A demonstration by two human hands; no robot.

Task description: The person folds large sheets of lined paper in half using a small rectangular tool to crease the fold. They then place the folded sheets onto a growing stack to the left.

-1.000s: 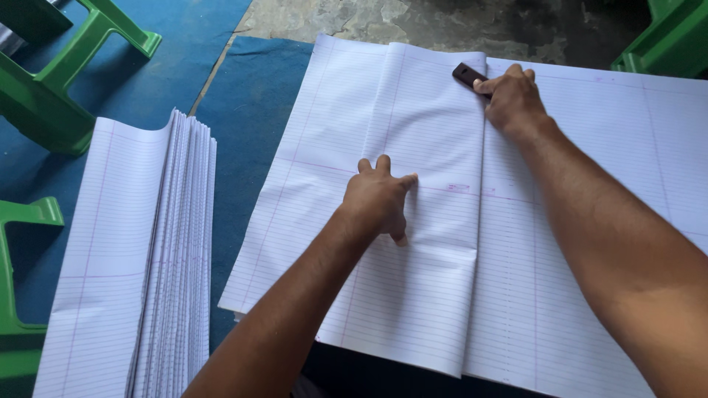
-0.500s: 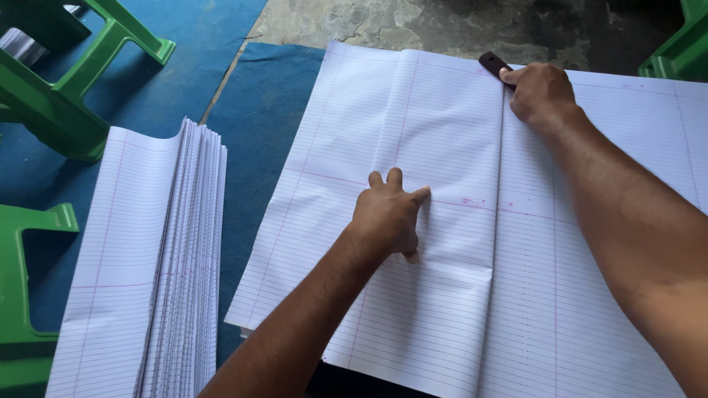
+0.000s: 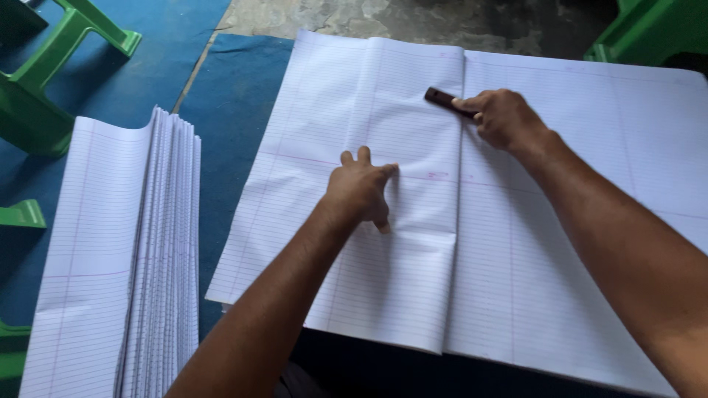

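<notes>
Clearly, the folding of one large ruled sheet (image 3: 413, 221) is in the middle of its course. The sheet lies on a dark blue table (image 3: 236, 96), on top of more flat ruled paper (image 3: 590, 184) that spreads to the right. Its right part is already turned over to the left, so the folded edge runs from top to bottom near the centre of the picture.

The left hand (image 3: 361, 193) rests flat on the folded part, fingers together and pointing away from the person, and it presses the paper down so it does not slide. The right hand (image 3: 505, 118) is closed around a small dark creasing tool (image 3: 441, 99), and the tip of this tool touches the paper just beside the upper part of the folded edge. I judge that the crease is being pressed now: the tool is near the top end of the fold, and the lower part of the fold, towards the person, looks loose and a little lifted, so it seems not yet pressed.

To the left, well apart from the hands, stands a thick stack of folded sheets (image 3: 140, 250), which I take as the finished work. The flat paper under the right arm looks like the amount that remains. Green plastic stools (image 3: 44, 81) stand at the left edge, beside the table.
</notes>
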